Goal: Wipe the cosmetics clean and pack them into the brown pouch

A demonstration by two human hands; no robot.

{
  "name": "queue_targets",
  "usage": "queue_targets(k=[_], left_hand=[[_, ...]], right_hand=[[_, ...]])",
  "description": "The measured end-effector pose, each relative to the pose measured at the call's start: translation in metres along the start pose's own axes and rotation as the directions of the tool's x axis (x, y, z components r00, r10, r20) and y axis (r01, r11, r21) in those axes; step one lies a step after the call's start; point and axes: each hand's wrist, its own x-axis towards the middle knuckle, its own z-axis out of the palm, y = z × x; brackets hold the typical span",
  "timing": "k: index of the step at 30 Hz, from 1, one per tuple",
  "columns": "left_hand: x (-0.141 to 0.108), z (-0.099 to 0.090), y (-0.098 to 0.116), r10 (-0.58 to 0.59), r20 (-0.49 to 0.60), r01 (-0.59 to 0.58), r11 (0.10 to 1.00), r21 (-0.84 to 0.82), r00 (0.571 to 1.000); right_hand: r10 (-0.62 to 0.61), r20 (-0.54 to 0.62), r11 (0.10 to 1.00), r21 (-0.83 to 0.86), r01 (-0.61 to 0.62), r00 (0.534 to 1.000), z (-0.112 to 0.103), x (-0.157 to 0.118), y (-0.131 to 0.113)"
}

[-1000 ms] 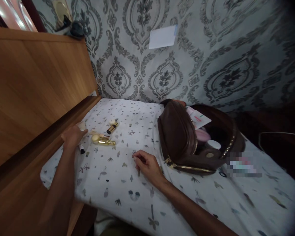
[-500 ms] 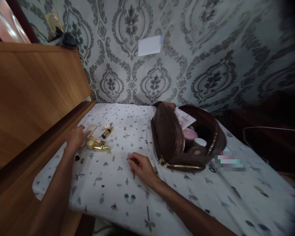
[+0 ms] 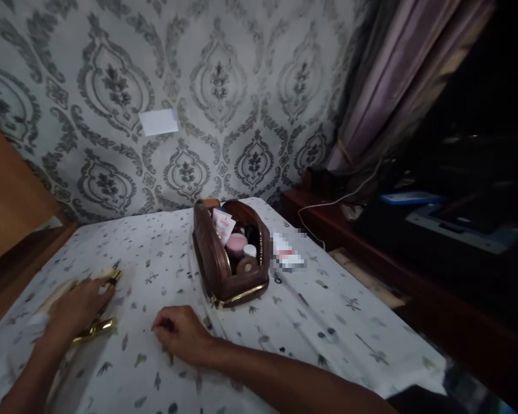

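In the head view, I see the outlook has swung to the right since half a second ago: the brown bag (image 3: 231, 253) now sits mid-view, and a purple curtain (image 3: 384, 75) has come into sight. The left hand (image 3: 75, 310) has shifted inward over the make-up — its fingers are near the dark-and-gold tube (image 3: 113, 278), and it covers one end of the gold bottle (image 3: 99, 329). Its grip is blurred; I cannot tell how far the fingers are open or whether they hold anything. The right hand (image 3: 183, 333) looks much as before, near the bag, fingers curled in toward the thumb — nothing shows in them. The bag stands unzipped on the patterned cloth (image 3: 151, 241), with a packet (image 3: 223, 225), a pink case (image 3: 236, 245) and a white lid (image 3: 250, 251) inside, as earlier.
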Motion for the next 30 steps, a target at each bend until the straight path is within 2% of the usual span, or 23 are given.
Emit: queue_targets(k=[4,7,10,12,15,18,22,24,27,28,30], left_hand=[[-0.009,-0.005,0.005,0.053,-0.034,-0.048,0.991,0.126,0.998],[-0.022,-0.008,0.02,0.134,0.005,-0.134,0.991,0.024,0.991],[-0.044,-0.008,0.044,0.227,0.063,-0.221,0.971,-0.092,0.972],[-0.061,-0.004,0.061,0.292,0.059,-0.284,0.952,-0.118,0.955],[-0.082,0.008,0.081,0.372,-0.008,-0.369,0.918,-0.145,0.928],[-0.093,0.016,0.093,0.42,-0.071,-0.426,0.886,-0.185,0.905],[-0.099,0.009,0.101,0.414,-0.101,-0.425,0.851,-0.309,0.904],[-0.102,0.005,0.105,0.386,-0.198,-0.433,0.83,-0.351,0.901],[-0.107,0.006,0.115,0.413,-0.349,-0.527,0.769,-0.362,0.841],[-0.107,0.008,0.119,0.448,-0.349,-0.558,0.751,-0.354,0.823],[-0.107,0.013,0.128,0.536,-0.261,-0.596,0.717,-0.361,0.803]], right_hand=[[0.028,-0.009,0.993,0.113,-0.027,1.0,-0.001,0.005,0.003],[0.052,-0.006,0.977,0.207,-0.049,0.999,-0.002,0.01,0.005],[0.048,-0.03,0.943,0.331,-0.036,0.998,-0.004,0.012,0.001],[0.028,-0.027,0.913,0.408,-0.015,0.999,-0.006,0.011,-0.003],[-0.006,-0.03,0.889,0.458,0.019,1.0,-0.008,0.009,-0.011],[0.014,-0.085,0.877,0.479,0.028,0.996,-0.011,0.008,-0.017],[0.092,-0.056,0.837,0.546,-0.047,0.994,-0.014,0.011,-0.019],[0.121,-0.031,0.822,0.563,-0.083,0.992,-0.016,0.01,-0.019],[0.15,-0.026,0.835,0.539,-0.112,0.988,-0.016,0.004,-0.018],[0.156,-0.025,0.847,0.517,-0.121,0.987,-0.015,0.001,-0.017],[0.163,-0.017,0.877,0.46,-0.137,0.986,-0.013,-0.006,-0.015]])
